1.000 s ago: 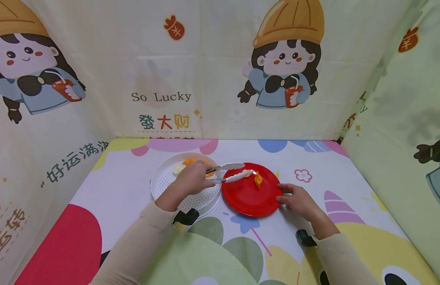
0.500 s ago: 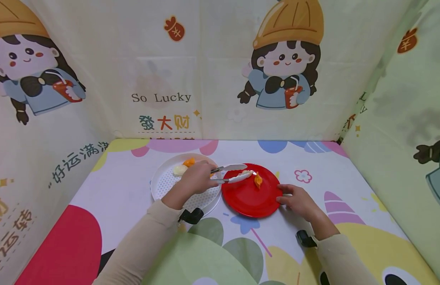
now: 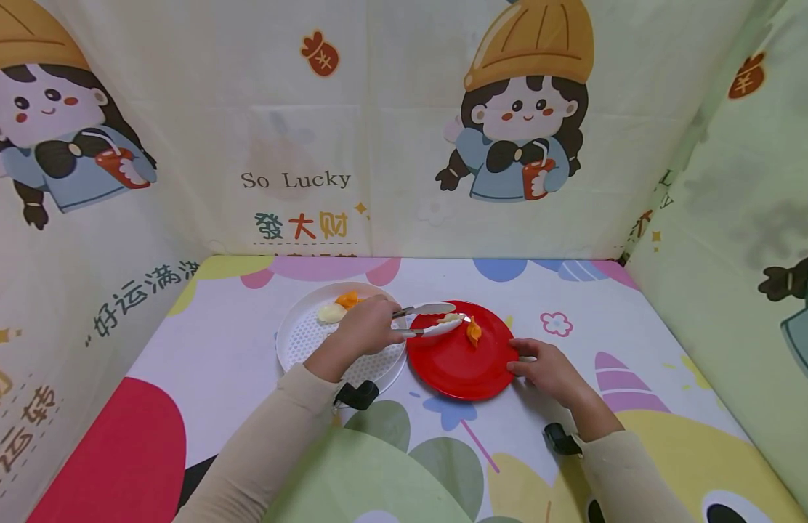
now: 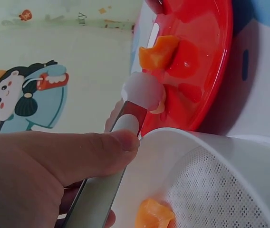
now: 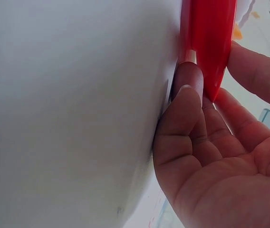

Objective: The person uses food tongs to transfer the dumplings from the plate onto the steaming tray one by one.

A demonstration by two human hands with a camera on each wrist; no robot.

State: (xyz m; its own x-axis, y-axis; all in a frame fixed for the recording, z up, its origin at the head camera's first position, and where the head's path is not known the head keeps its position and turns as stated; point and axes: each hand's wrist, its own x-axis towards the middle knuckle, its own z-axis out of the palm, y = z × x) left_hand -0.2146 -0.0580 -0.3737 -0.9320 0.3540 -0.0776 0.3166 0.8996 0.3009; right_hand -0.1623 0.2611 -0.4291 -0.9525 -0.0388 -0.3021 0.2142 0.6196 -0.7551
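My left hand (image 3: 365, 327) grips a pair of metal tongs (image 4: 101, 190) with white tips, thumb pressed along one arm. The tongs reach over a red plate (image 3: 456, 370). A pale piece of food (image 4: 161, 102) shows beside the tips; whether they pinch it is hidden. Nearby on the plate lies an orange, dumpling-like piece (image 3: 474, 331). My right hand (image 3: 544, 367) holds the plate's right rim, thumb above and fingers beneath, as the right wrist view shows. Under my left hand stands a white perforated basket (image 3: 299, 341), holding an orange piece (image 3: 347, 299) and a cream-coloured piece (image 3: 330, 313).
Basket and plate sit side by side on a table with a cartoon-print cover (image 3: 227, 349). A pale printed curtain (image 3: 404, 145) rises behind the table and along both sides. Each wrist wears a black device, such as the left wrist camera (image 3: 357, 395).
My left hand has shifted slightly right with the tongs, uncovering more of the cream-coloured piece in the basket. The right hand and plate have stayed in place.
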